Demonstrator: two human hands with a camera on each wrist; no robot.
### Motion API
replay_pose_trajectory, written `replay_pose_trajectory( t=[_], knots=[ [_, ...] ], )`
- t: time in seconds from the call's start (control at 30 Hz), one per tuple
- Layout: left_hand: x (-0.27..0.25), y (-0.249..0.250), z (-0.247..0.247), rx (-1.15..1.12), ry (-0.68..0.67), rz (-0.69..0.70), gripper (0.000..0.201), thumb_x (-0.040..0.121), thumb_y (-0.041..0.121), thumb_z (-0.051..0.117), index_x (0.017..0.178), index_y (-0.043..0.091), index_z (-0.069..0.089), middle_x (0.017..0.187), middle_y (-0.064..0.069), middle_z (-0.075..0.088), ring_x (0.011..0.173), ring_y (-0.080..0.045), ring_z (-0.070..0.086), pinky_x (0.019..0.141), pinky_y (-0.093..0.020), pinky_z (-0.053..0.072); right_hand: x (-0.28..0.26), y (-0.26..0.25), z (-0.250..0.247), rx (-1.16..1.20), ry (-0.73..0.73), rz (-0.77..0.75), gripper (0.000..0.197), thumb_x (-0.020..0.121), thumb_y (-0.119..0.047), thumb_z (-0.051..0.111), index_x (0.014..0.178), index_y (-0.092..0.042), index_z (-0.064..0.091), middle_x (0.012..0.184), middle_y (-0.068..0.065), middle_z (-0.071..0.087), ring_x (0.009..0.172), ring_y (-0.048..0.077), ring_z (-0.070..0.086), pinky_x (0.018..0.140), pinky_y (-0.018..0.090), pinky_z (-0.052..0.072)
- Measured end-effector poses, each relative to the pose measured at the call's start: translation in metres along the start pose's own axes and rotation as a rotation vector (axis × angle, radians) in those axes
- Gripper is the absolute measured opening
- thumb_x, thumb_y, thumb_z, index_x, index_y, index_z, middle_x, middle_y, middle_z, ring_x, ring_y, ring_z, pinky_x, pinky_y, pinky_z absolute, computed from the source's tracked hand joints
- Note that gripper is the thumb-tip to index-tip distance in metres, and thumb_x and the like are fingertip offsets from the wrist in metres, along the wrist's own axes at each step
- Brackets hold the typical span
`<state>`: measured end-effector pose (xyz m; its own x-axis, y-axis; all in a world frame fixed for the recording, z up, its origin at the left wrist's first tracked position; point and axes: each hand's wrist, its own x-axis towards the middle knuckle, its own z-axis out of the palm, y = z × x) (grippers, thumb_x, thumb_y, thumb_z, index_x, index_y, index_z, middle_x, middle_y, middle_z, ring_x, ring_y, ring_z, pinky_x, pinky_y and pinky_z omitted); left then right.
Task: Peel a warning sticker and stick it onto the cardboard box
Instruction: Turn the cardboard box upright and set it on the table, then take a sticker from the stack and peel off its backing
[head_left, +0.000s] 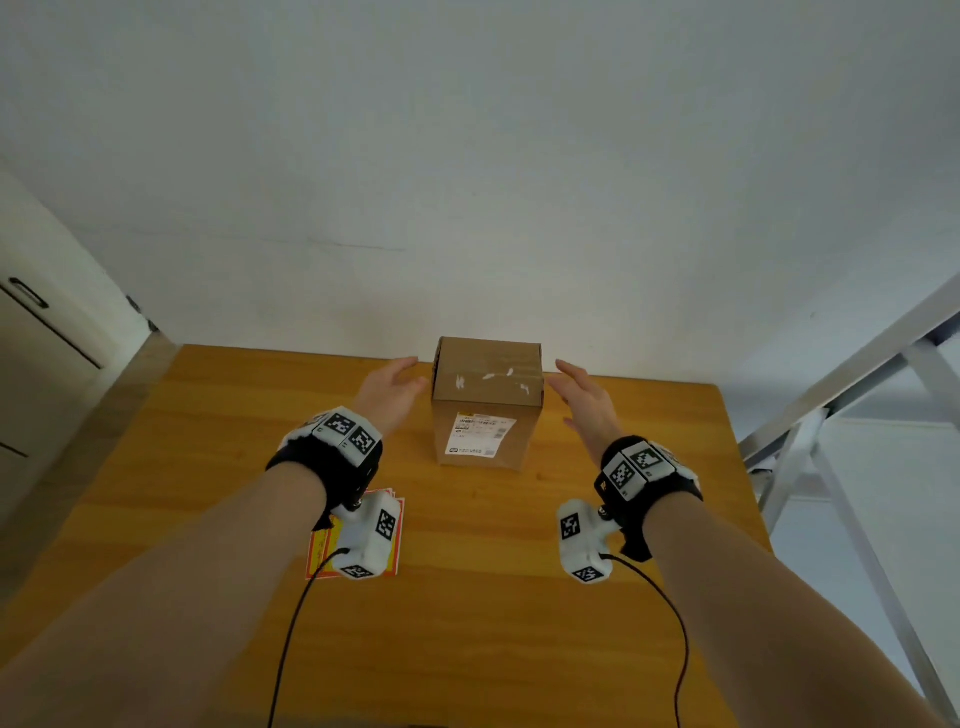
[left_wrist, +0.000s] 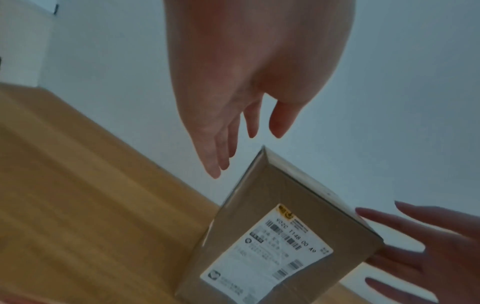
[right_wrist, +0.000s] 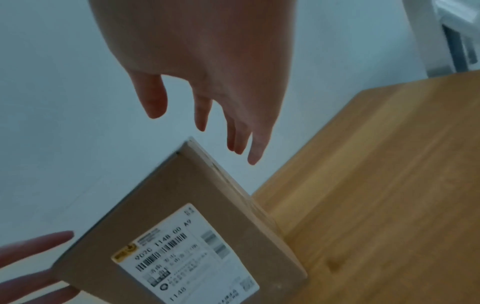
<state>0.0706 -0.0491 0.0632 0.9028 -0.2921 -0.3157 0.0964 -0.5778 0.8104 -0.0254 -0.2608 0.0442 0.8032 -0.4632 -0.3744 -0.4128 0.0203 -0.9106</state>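
Nearest the person, at about seven o'clock on the wooden table (head_left: 218, 467), the stack of red-and-yellow warning stickers (head_left: 324, 551) lies flat, partly hidden under the left wrist camera; nothing looks peeled from it, so by my reading the task has barely begun. Farther out, at twelve o'clock near the table's far edge by the wall, the cardboard box (head_left: 485, 400) stands upright with its white shipping label (head_left: 480, 434) facing the person. The left hand (head_left: 389, 387) flanks it at about eleven o'clock and the right hand (head_left: 584, 397) at about one o'clock, both spread wide with fingers straight, holding nothing and seemingly just short of the box sides. Taking hold of the box, peeling and sticking all seem to lie ahead. Only the head view shows the stickers and both wrists. The left wrist view adds the gap between the left fingers (left_wrist: 221, 152) and the box corner, and readable label print; the right wrist view shows the same gap beside the right fingers (right_wrist: 255, 148).
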Motion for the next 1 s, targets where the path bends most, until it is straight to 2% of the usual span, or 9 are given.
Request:
replay_pose_trajectory(
  t=[0.07,0.13,0.23,0.43,0.57,0.7,0.83,1.0],
  knots=[
    [-0.005,0.007,-0.011,0.121,0.013,0.082,0.044,0.095,0.021,0.048,0.139,0.019,0.043,0.146,-0.005,0.044,0.131,-0.023,0.044,0.108,-0.04,0.039,-0.006,-0.013,-0.003,-0.068,0.01,-0.072,0.05,0.093,-0.033,0.052,0.141,-0.022,0.041,0.145,0.008,0.043,0.135,0.023,0.038,0.105,0.036,0.033],
    [-0.01,0.012,-0.02,0.203,0.029,0.149,0.043,0.096,0.017,0.046,0.138,0.016,0.044,0.143,-0.008,0.047,0.13,-0.023,0.046,0.103,-0.033,0.041,-0.015,-0.025,-0.001,-0.167,0.023,-0.149,0.051,0.092,-0.032,0.053,0.14,-0.022,0.041,0.147,0.008,0.042,0.136,0.023,0.037,0.106,0.037,0.034],
    [-0.021,0.018,-0.032,0.25,0.054,0.2,0.04,0.095,0.016,0.046,0.136,0.015,0.046,0.138,-0.011,0.051,0.124,-0.024,0.051,0.099,-0.036,0.046,-0.029,-0.037,0.007,-0.345,0.024,-0.264,0.052,0.091,-0.032,0.056,0.139,-0.021,0.043,0.146,0.006,0.043,0.137,0.022,0.037,0.109,0.039,0.034],
    [-0.042,0.008,-0.067,0.313,0.067,0.283,0.034,0.094,0.012,0.046,0.127,0.011,0.055,0.132,-0.012,0.057,0.117,-0.027,0.056,0.092,-0.034,0.046,-0.057,-0.046,0.046,-0.653,-0.035,-0.42,0.049,0.092,-0.017,0.052,0.14,-0.016,0.042,0.143,0.006,0.047,0.13,0.021,0.044,0.103,0.028,0.035],
    [-0.05,-0.015,-0.092,0.346,0.074,0.28,0.032,0.094,0.011,0.046,0.125,0.009,0.057,0.129,-0.013,0.06,0.118,-0.027,0.056,0.095,-0.034,0.045,-0.073,-0.044,0.081,-0.777,-0.071,-0.475,0.048,0.092,-0.017,0.051,0.139,-0.018,0.042,0.145,0.005,0.046,0.133,0.022,0.042,0.109,0.034,0.032],
    [-0.057,-0.048,-0.105,0.412,0.049,0.268,0.032,0.094,0.01,0.047,0.124,0.006,0.057,0.129,-0.013,0.061,0.118,-0.026,0.057,0.098,-0.034,0.045,-0.087,-0.032,0.121,-0.834,-0.129,-0.493,0.05,0.092,-0.014,0.05,0.14,-0.017,0.04,0.144,0.009,0.045,0.132,0.025,0.043,0.108,0.034,0.034],
    [-0.06,-0.087,-0.108,0.422,-0.038,0.183,0.035,0.095,0.011,0.046,0.129,0.009,0.054,0.134,-0.01,0.056,0.121,-0.025,0.055,0.094,-0.032,0.045,-0.091,-0.007,0.156,-0.847,-0.19,-0.416,0.051,0.091,-0.014,0.051,0.141,-0.017,0.039,0.147,0.009,0.041,0.135,0.026,0.039,0.11,0.034,0.032],
    [-0.057,-0.137,-0.101,0.492,-0.144,0.127,0.037,0.095,0.012,0.044,0.131,0.012,0.052,0.139,-0.007,0.054,0.11,-0.021,0.06,0.097,-0.033,0.045,-0.085,0.035,0.186,-0.855,-0.245,-0.302,0.05,0.093,-0.019,0.052,0.141,-0.019,0.039,0.147,0.005,0.042,0.136,0.023,0.039,0.111,0.035,0.032]
  ],
)
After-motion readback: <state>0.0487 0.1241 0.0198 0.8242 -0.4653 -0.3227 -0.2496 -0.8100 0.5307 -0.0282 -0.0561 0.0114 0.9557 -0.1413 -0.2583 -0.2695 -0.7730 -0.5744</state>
